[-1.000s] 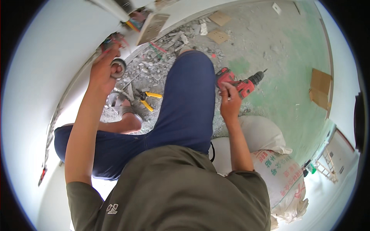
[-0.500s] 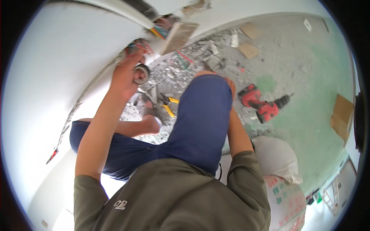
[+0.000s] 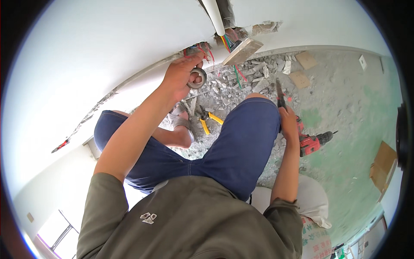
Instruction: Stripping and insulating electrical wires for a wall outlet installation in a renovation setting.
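The work looks partway along: the opening in the white wall beyond the left hand [image 3: 183, 77] is uncovered, with thin red plastic-coated wires [image 3: 211, 54] hanging loose from it. To the right of that hand, a flat beige socket plate [image 3: 243, 51] sits off the wall, tilted, near the end of a smooth white round pipe [image 3: 214, 17]; closing up seems left to do.

The left hand's fingers curl through a dark grey ring-shaped tape roll [image 3: 204, 78], its fingertips at the wires, though whether they pinch one I cannot tell. The right hand [image 3: 288, 123], beside the knee, appears closed round the handle of a long, narrow dark tool [image 3: 280, 93].

Between the hands lie jagged grey rubble [image 3: 254, 73] and yellow-handled metal pliers [image 3: 214, 117]; just right of the right hand rests a red-and-black drill [image 3: 310, 144].
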{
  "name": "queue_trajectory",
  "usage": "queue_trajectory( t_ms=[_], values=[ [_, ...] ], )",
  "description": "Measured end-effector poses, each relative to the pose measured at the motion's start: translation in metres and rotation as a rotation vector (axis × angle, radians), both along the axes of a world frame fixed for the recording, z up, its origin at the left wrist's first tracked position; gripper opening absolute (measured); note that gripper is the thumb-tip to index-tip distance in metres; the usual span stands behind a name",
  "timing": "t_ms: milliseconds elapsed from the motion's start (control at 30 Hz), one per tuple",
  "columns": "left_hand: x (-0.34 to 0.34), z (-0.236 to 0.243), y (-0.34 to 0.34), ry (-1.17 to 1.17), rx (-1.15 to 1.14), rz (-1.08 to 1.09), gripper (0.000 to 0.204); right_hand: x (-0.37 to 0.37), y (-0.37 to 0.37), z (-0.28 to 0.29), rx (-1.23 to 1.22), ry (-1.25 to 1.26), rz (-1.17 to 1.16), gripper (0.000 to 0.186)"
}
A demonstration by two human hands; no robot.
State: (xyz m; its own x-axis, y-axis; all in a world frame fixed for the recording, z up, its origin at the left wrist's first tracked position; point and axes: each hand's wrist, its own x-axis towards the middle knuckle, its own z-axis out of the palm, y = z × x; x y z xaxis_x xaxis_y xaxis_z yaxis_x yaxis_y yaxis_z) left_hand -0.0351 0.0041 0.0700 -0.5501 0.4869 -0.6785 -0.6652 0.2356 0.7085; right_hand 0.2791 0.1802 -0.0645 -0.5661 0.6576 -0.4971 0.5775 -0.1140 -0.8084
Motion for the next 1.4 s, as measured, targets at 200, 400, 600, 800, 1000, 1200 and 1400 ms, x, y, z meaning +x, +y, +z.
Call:
queue_trajectory(
  t_ms=[200, 400, 600, 800, 1000, 1200, 1400],
  values=[
    [0.002, 0.000, 0.003, -0.027, 0.024, 0.005, 0.024, 0.004, -0.032, 0.144, 0.259, 0.040, -0.026, 0.034],
    [0.002, 0.004, 0.005, -0.078, 0.021, 0.036, 0.025, -0.054, -0.090, 0.159, 0.124, 0.084, 0.264, 0.033],
    [0.000, -0.002, 0.006, -0.109, 0.031, 0.071, 0.026, -0.117, -0.117, 0.108, 0.171, -0.044, 0.331, 0.034],
    [-0.001, -0.004, 0.004, -0.099, 0.051, 0.054, 0.028, -0.138, -0.133, 0.081, 0.318, 0.088, 0.185, 0.038],
    [0.001, -0.002, 0.006, -0.089, 0.033, 0.081, 0.027, -0.135, -0.128, 0.084, 0.378, 0.062, 0.211, 0.039],
    [0.003, 0.000, 0.006, -0.090, 0.028, 0.070, 0.025, -0.137, -0.126, 0.093, 0.397, 0.065, 0.225, 0.035],
    [0.001, -0.002, 0.005, -0.079, 0.022, 0.081, 0.024, -0.147, -0.124, 0.092, 0.480, 0.071, 0.199, 0.033]
  ],
)
